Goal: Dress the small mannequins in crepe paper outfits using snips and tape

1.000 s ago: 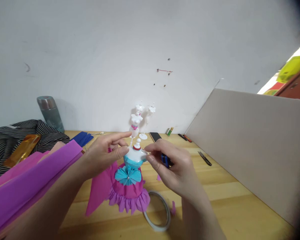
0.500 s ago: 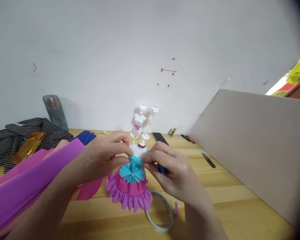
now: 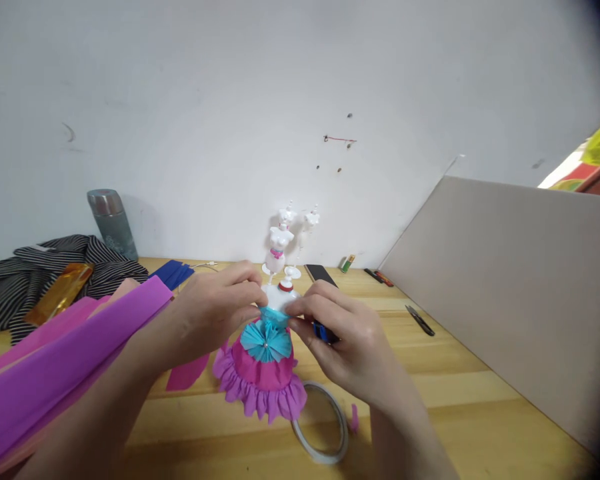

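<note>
A small white dress-form mannequin stands before me in a pink paper skirt with a ruffled purple hem. A turquoise pleated paper bow sits at its waist. Across its chest lies a turquoise paper strip. My left hand pinches the strip's left side, fingertips against the mannequin. On the opposite side, my right hand has thumb and forefinger closed on the strip's right side. Something dark blue is tucked inside my right palm, its kind mostly hidden.
A roll of tape lies beside the skirt, near a purple scrap. Bare white mannequins stand behind, near a phone. Small snips lie right, before a white panel. Purple crepe paper spreads left; a flask stands behind.
My left fingertips have come down slightly, and the strip now lies lower and flatter across the mannequin's chest. Both hands keep their pinch. The view has shifted a little.
</note>
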`<control>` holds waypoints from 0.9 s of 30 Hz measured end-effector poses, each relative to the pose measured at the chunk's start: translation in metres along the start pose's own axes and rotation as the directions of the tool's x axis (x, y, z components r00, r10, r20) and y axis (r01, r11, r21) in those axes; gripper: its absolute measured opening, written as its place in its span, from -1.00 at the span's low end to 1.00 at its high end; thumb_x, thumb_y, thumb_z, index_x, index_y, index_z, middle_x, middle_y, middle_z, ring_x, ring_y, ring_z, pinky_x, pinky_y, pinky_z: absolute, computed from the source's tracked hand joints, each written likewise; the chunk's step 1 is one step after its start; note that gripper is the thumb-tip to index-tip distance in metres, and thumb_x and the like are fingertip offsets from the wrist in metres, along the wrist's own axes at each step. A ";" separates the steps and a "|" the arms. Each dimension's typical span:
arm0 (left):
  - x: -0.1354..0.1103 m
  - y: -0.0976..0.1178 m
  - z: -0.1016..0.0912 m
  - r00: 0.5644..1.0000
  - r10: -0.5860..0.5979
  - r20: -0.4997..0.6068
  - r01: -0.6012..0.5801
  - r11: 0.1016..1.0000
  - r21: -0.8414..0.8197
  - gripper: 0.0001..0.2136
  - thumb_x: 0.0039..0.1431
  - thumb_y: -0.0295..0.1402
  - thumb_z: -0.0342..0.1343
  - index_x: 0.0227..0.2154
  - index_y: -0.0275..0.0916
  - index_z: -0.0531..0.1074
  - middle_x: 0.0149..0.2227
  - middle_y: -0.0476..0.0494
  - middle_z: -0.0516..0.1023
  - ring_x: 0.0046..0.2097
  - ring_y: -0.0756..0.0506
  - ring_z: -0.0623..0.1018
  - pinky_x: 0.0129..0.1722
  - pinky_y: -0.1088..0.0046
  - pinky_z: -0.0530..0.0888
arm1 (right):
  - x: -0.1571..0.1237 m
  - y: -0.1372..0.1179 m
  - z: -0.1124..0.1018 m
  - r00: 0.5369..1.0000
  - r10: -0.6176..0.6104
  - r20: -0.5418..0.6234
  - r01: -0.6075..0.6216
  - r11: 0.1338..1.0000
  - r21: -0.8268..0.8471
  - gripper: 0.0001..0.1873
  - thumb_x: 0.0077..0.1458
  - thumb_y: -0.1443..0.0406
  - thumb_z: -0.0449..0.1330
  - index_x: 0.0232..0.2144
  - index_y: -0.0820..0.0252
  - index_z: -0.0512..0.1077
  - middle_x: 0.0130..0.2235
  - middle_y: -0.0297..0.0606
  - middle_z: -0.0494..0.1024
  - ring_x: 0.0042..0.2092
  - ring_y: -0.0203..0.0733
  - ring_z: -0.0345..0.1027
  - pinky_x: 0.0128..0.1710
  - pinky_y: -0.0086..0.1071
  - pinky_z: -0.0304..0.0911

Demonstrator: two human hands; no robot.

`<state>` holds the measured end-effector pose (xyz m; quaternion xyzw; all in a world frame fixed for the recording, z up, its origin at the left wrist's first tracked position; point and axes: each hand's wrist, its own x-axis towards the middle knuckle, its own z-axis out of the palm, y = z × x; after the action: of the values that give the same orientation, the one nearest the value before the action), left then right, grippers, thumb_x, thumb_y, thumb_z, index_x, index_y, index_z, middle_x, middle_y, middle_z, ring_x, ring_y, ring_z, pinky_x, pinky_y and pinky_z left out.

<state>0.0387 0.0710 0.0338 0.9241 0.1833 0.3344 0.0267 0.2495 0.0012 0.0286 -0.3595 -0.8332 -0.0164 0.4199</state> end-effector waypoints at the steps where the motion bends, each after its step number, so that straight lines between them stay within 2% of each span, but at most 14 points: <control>1: 0.000 0.000 0.000 1.000 0.003 0.005 -0.003 1.000 0.008 -0.84 0.26 -0.52 -0.01 -0.37 -0.24 0.44 -0.30 -0.05 0.43 -0.35 0.03 0.44 -0.37 0.51 0.32 | 0.000 0.000 0.001 1.000 0.001 -0.001 -0.001 1.000 -0.009 -0.82 0.11 0.54 0.09 -0.32 0.24 0.41 -0.40 -0.32 0.34 -0.41 -0.33 0.22 -0.47 -0.45 0.11; 8: 0.000 -0.003 0.002 1.000 0.010 0.001 -0.010 0.996 0.094 -0.86 0.25 -0.51 0.01 -0.35 -0.24 0.45 -0.28 -0.04 0.44 -0.37 0.04 0.43 -0.39 0.52 0.32 | -0.004 0.001 0.002 1.000 0.009 0.018 -0.008 0.999 -0.040 -0.76 0.04 0.59 0.05 -0.37 0.20 0.36 -0.43 -0.34 0.30 -0.43 -0.31 0.16 -0.48 -0.42 0.08; 14: 0.001 -0.005 0.007 0.994 0.101 -0.044 -0.087 0.963 0.255 -0.80 0.26 -0.54 -0.05 -0.42 -0.24 0.42 -0.35 -0.05 0.45 -0.39 0.04 0.41 -0.41 0.55 0.32 | -0.003 0.000 0.004 1.000 0.001 0.026 0.000 1.000 -0.024 -0.73 0.02 0.60 0.01 -0.38 0.18 0.33 -0.41 -0.31 0.32 -0.41 -0.28 0.19 -0.47 -0.42 0.10; 18: 0.001 -0.005 0.007 0.994 0.109 -0.030 -0.098 0.962 0.253 -0.78 0.26 -0.55 -0.09 -0.42 -0.24 0.41 -0.35 -0.06 0.46 -0.38 0.04 0.42 -0.38 0.57 0.35 | -0.003 0.000 0.004 1.000 0.007 0.024 -0.006 1.000 -0.018 -0.73 0.02 0.60 0.00 -0.37 0.17 0.33 -0.42 -0.31 0.32 -0.41 -0.27 0.19 -0.47 -0.41 0.11; 23: 0.003 -0.003 0.007 0.996 0.069 -0.048 -0.055 0.969 0.240 -0.80 0.25 -0.56 -0.08 -0.43 -0.25 0.38 -0.31 -0.09 0.47 -0.37 0.02 0.43 -0.40 0.54 0.35 | -0.001 -0.003 0.007 1.000 0.019 -0.025 -0.018 1.000 0.007 -0.76 0.07 0.59 0.01 -0.39 0.18 0.32 -0.42 -0.31 0.32 -0.41 -0.28 0.19 -0.46 -0.41 0.13; 27: 0.002 -0.004 0.005 0.999 0.023 -0.043 -0.017 0.989 0.145 -0.82 0.25 -0.56 -0.08 -0.40 -0.25 0.37 -0.30 -0.10 0.47 -0.36 0.00 0.43 -0.38 0.50 0.36 | 0.001 -0.005 0.008 0.997 0.024 -0.076 -0.024 1.000 0.004 -0.78 0.11 0.56 0.03 -0.40 0.18 0.31 -0.43 -0.31 0.33 -0.42 -0.29 0.20 -0.46 -0.41 0.14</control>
<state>0.0423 0.0759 0.0306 0.9177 0.1983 0.3408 -0.0479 0.2409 0.0001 0.0256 -0.3680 -0.8122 -0.0237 0.4521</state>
